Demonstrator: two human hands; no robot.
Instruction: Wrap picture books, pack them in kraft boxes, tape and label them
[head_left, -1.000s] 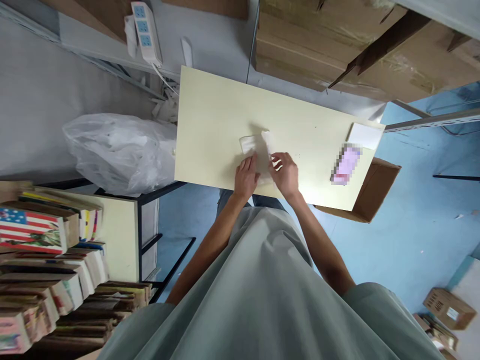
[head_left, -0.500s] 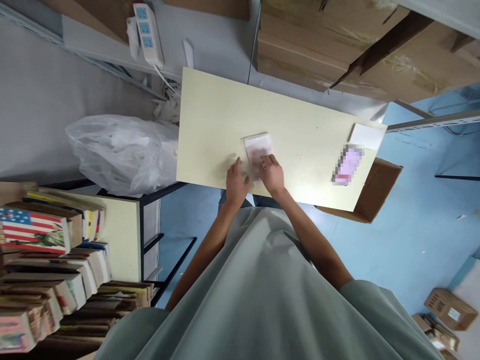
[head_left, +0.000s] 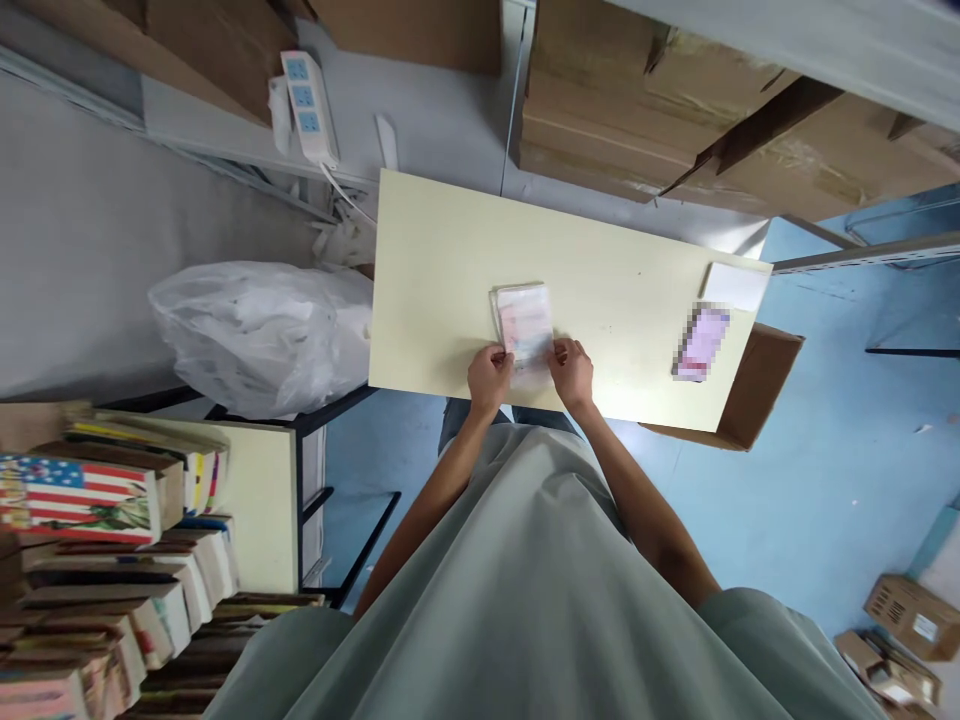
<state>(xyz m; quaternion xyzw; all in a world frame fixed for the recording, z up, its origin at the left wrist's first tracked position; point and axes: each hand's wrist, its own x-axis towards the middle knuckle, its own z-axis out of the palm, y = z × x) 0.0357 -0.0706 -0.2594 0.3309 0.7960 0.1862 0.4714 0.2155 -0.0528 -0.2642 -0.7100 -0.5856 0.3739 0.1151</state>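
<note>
A small flat stack of pale pinkish-white sheets or packets (head_left: 526, 318) lies on the cream tabletop (head_left: 439, 270), slightly turned. Its surface looks partly glossy, and what exactly it is I cannot make out. My left hand (head_left: 490, 378) pinches its left edge near the lower corner, fingers closed. On the opposite edge my right hand (head_left: 572, 373) pinches it too, with curled fingers. The near part of the stack reaches down between both hands toward the table's front edge.
A white flat box (head_left: 736, 287) and a blurred purple phone-like thing (head_left: 701, 343) lie at the table's right end. An open carton (head_left: 761, 385) stands below there. Left are a plastic bag (head_left: 255, 335), stacked books (head_left: 90, 500) and a power strip (head_left: 309, 110). Large cartons (head_left: 615, 120) stand behind.
My right hand has moved off the top of the stack to its right edge. My left hand has come in from beside it and now grips the left edge. The view has tilted slightly.
</note>
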